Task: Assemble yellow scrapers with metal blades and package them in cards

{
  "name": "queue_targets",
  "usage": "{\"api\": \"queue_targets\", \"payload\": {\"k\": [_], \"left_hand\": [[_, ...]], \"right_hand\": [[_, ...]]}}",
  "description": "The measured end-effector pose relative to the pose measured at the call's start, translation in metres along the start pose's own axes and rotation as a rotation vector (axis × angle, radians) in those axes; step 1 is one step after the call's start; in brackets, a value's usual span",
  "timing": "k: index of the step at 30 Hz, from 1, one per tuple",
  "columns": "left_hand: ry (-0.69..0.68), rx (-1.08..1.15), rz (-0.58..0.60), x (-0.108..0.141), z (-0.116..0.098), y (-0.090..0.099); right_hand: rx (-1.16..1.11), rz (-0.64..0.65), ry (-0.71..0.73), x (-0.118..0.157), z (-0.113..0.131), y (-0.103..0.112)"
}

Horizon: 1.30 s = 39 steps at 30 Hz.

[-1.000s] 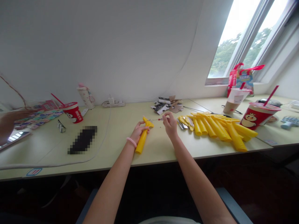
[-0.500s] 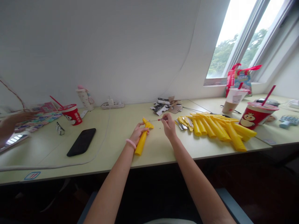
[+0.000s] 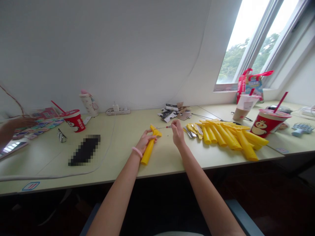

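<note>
1. Two hands are engaged at the middle of the desk [image 3: 123, 157]: by the left hand [image 3: 145, 141], closed around its neck, a yellow tool [image 3: 147, 154] is held aslant, its wide head pointing away from the body.
2. By the right hand [image 3: 177, 132], with fingers pinched together, a thin driver [image 3: 168, 127] is gripped; its shaft is directed to the yellow head – whether it is being turned cannot be told.
3. With the shaft end brought to the head, the tool is judged to be kept steady by one hand and worked on by the other.
4. Between the hands, a tiny piece [image 3: 168, 135] is seen on the desk.
5. Just beside the right hand, flat blades [image 3: 193, 131] are laid, and next to them yellow handles [image 3: 232, 141] are heaped.
6. Farther back, torn packaging [image 3: 169, 114] is scattered near the wall.
</note>
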<state>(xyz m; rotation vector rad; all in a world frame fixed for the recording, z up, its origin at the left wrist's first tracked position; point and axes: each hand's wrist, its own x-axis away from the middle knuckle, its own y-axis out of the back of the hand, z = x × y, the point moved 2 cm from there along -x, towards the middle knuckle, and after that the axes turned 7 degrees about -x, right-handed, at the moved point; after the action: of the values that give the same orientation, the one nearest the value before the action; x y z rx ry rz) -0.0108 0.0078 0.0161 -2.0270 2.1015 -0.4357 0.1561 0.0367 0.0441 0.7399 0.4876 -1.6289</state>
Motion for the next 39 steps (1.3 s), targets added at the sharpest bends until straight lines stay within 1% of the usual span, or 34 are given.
{"api": "queue_targets", "payload": {"k": [5, 8, 14, 18, 22, 28, 33, 39], "left_hand": [[0.017, -0.001, 0.007, 0.0005, -0.0008, 0.0003], [0.012, 0.007, 0.015, 0.0007, -0.0009, -0.0005], [0.012, 0.007, -0.007, 0.0023, -0.0023, -0.0017], [0.015, -0.002, 0.009, 0.0027, -0.0028, -0.0021], [0.016, -0.001, -0.012, 0.0017, -0.0022, -0.0017], [0.001, 0.007, -0.015, 0.0013, -0.0024, -0.0022], [0.005, 0.002, -0.017, 0.0019, -0.0028, -0.0029], [-0.006, -0.002, 0.007, 0.001, -0.0016, -0.0021]], "right_hand": [[0.022, -0.048, 0.05, 0.0003, 0.0025, 0.0012], [0.042, -0.062, 0.02, 0.0009, 0.0024, 0.001], [0.025, -0.003, -0.033, 0.0014, -0.0045, -0.0009], [0.033, -0.059, 0.016, 0.0013, -0.0013, 0.0006], [0.014, -0.036, 0.019, 0.0019, 0.0021, -0.0002], [0.005, 0.034, -0.01, 0.0022, -0.0018, -0.0028], [0.013, -0.035, 0.02, 0.0006, -0.0016, -0.0016], [0.011, -0.042, -0.001, 0.0011, -0.0006, -0.0024]]}}
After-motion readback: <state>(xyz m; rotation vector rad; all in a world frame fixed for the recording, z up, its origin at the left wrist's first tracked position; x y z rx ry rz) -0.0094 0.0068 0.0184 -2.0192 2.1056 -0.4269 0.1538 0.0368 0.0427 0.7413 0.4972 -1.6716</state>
